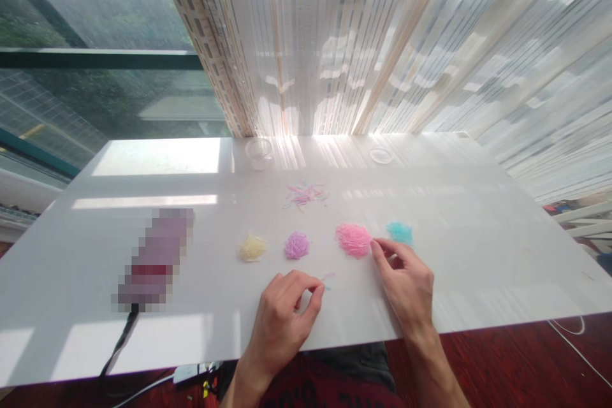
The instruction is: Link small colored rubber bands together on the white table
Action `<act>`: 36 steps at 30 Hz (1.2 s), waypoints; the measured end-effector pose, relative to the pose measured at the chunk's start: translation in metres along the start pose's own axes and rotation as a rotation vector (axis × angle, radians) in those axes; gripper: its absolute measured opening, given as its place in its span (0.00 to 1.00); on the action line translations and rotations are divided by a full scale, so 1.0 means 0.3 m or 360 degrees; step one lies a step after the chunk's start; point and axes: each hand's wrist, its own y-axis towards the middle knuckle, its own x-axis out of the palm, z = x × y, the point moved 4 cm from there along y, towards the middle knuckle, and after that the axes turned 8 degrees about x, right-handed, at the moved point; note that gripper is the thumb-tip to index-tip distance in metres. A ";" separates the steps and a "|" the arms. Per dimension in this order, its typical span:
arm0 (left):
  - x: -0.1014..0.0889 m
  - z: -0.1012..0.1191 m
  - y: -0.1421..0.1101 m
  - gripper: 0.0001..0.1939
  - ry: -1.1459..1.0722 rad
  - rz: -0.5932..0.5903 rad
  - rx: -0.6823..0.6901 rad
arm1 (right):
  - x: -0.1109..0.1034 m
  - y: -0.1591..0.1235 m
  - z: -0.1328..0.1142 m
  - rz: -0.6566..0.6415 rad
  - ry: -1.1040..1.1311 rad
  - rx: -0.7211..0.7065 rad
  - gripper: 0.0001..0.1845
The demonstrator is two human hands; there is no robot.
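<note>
On the white table [478,229], the left hand [287,306] and right hand [408,280] rest toward the near edge, thumb and forefinger tips nearly meeting; whether either grips anything I cannot tell. The pink pile [352,240], round with no clear long axis, lies at the right fingertips, the nearer hand. Just beyond the left fingertips, a pale strip [329,276] points toward the table's right edge, slanting slightly away.

Passage between purple pile [297,245] and pink pile [352,240], mixed pile [306,194] blocking beyond
</note>
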 end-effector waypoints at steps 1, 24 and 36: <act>0.000 0.000 0.001 0.08 -0.0002 0.0000 0.0002 | 0.001 0.001 0.001 0.0006 0.0002 -0.0014 0.20; 0.031 -0.001 0.003 0.08 0.0460 -0.0012 0.0188 | 0.077 -0.143 -0.083 -0.0601 -0.0019 -0.0842 0.10; 0.032 -0.005 0.007 0.04 0.0405 -0.0024 0.0122 | 0.069 -0.139 -0.080 -0.0599 0.0155 -0.0833 0.06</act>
